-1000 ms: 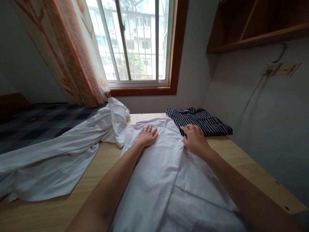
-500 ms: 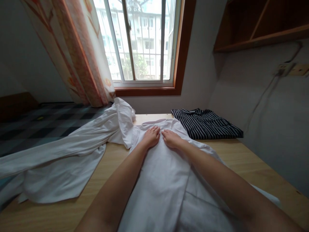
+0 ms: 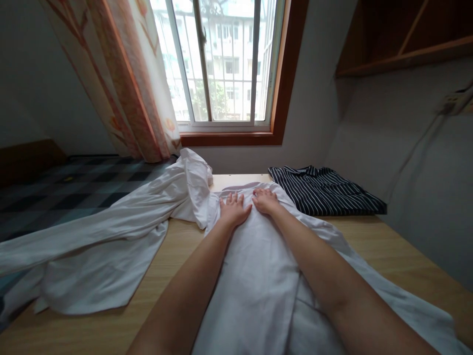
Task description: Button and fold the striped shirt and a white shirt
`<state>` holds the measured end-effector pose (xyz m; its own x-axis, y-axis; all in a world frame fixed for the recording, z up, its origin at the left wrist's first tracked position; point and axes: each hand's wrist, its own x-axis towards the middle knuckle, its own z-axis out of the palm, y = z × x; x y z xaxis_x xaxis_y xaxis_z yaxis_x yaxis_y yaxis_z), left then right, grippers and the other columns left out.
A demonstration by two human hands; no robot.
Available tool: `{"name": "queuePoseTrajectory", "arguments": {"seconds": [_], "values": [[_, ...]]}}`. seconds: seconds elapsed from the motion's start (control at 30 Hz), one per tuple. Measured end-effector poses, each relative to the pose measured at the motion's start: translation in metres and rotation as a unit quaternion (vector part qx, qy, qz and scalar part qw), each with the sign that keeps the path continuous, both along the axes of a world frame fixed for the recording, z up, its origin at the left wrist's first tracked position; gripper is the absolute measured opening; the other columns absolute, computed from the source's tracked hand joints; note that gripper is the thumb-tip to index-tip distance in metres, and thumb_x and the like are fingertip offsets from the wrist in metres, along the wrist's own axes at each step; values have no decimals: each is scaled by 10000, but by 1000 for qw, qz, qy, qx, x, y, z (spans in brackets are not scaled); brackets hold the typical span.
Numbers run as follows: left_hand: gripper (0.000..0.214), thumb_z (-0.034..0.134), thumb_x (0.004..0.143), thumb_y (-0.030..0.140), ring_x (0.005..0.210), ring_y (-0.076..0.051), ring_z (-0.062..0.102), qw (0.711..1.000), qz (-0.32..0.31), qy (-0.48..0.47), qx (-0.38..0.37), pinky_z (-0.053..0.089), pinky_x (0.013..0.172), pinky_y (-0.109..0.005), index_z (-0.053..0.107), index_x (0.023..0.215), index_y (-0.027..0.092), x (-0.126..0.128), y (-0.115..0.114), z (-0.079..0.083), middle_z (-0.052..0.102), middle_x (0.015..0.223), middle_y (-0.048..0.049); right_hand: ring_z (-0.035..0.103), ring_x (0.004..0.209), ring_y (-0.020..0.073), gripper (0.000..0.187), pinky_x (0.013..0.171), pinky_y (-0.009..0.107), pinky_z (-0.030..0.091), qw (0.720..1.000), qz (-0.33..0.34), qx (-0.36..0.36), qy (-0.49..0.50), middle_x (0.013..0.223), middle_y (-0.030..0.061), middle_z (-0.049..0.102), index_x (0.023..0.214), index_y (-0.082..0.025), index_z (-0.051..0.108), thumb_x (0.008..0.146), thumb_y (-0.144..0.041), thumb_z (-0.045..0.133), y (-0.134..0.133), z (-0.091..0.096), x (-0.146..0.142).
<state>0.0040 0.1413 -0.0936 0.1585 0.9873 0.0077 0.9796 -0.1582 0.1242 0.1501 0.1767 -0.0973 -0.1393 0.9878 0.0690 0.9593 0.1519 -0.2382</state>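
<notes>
A white shirt [image 3: 254, 276] lies spread along the wooden table [image 3: 369, 236] in front of me. My left hand [image 3: 234, 209] rests flat on it near the collar end, fingers stretched out. My right hand [image 3: 265, 201] lies right beside it on the same cloth, fingers forward and pressed to the fabric. Both forearms reach over the shirt. Neither hand grips anything.
A second white garment [image 3: 111, 231] lies crumpled at the left, trailing off the table. A folded dark striped shirt [image 3: 325, 190] sits at the back right against the wall. Behind are a window [image 3: 221, 64], a patterned curtain [image 3: 125, 84] and a wooden shelf [image 3: 402, 44].
My right hand has slid left from the shirt's right edge near the striped shirt to lie beside my left hand. The view has shifted a little to the left.
</notes>
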Motion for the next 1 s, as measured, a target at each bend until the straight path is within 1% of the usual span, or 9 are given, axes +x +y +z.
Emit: {"name": "queuePoseTrajectory", "arguments": {"seconds": [0.1, 0.23, 0.33, 0.43, 0.53, 0.67, 0.8, 0.9, 1.0], "values": [[751, 226, 934, 638, 1519, -280, 125, 1000, 0, 4, 0, 76, 1207, -548, 297, 1545, 206, -4, 3, 1, 196, 1641, -100, 357, 1365, 305, 474, 1116, 487, 254, 999, -34, 8, 14, 1494, 89, 455, 1367, -207, 492, 955, -392, 347, 3, -5, 1], [651, 260, 954, 569, 1506, -303, 178, 1000, 23, 1, 22, 123, 1208, -490, 384, 1512, 258, -5, 4, -2, 262, 1624, -93, 336, 1383, 318, 564, 1134, 493, 232, 997, -55, -7, 48, 1492, 72, 451, 1360, -240, 497, 888, -536, 407, 7, -8, 8], [638, 281, 949, 544, 1494, -339, 204, 997, 71, -5, 39, 136, 1200, -515, 407, 1502, 252, -3, 3, -6, 291, 1612, -98, 338, 1387, 324, 628, 1133, 492, 246, 997, -56, -9, 50, 1511, 73, 436, 1393, -242, 484, 865, -578, 429, 8, -8, 10], [679, 278, 936, 565, 1488, -365, 206, 994, 98, -14, 41, 138, 1190, -558, 385, 1515, 225, -3, 4, -8, 288, 1611, -108, 245, 1447, 329, 670, 1164, 525, 160, 998, -55, -6, 20, 1608, 62, 295, 1488, -231, 407, 914, -572, 346, 5, -10, 6], [703, 275, 927, 584, 1492, -367, 190, 993, 108, -14, 41, 136, 1194, -552, 370, 1523, 223, -5, 7, -9, 282, 1615, -99, 173, 1484, 325, 690, 1177, 540, 79, 999, -46, -16, -3, 1643, 69, 201, 1545, -220, 323, 951, -567, 271, 3, -12, 2], [720, 272, 923, 605, 1495, -347, 194, 993, 111, -5, 45, 116, 1210, -522, 375, 1520, 217, -10, 10, -8, 294, 1613, -87, 109, 1508, 307, 735, 1188, 506, 72, 998, -46, -31, -3, 1645, 112, 174, 1567, -203, 269, 956, -610, 248, 5, -11, 2], [757, 282, 922, 607, 1499, -328, 193, 992, 116, -5, 41, 143, 1211, -490, 335, 1532, 160, -15, 12, -6, 271, 1615, -124, 111, 1507, 322, 832, 1194, 491, 60, 997, -55, -52, 2, 1647, 139, 141, 1580, -157, 219, 931, -678, 248, 9, -8, 4], [775, 277, 921, 623, 1504, -335, 172, 993, 115, 1, 26, 145, 1208, -484, 332, 1533, 150, -18, 13, -4, 233, 1625, -141, 109, 1505, 341, 910, 1190, 513, 44, 997, -46, -58, 2, 1647, 142, 140, 1579, -165, 227, 889, -758, 257, 10, -6, 5], [791, 262, 918, 643, 1508, -328, 157, 994, 109, 10, 20, 124, 1211, -487, 312, 1544, 161, -20, 14, -4, 230, 1627, -137, 111, 1506, 334, 898, 1190, 511, 47, 998, -48, -44, 4, 1645, 146, 144, 1578, -174, 231, 895, -757, 249, 8, -7, 4]]}}
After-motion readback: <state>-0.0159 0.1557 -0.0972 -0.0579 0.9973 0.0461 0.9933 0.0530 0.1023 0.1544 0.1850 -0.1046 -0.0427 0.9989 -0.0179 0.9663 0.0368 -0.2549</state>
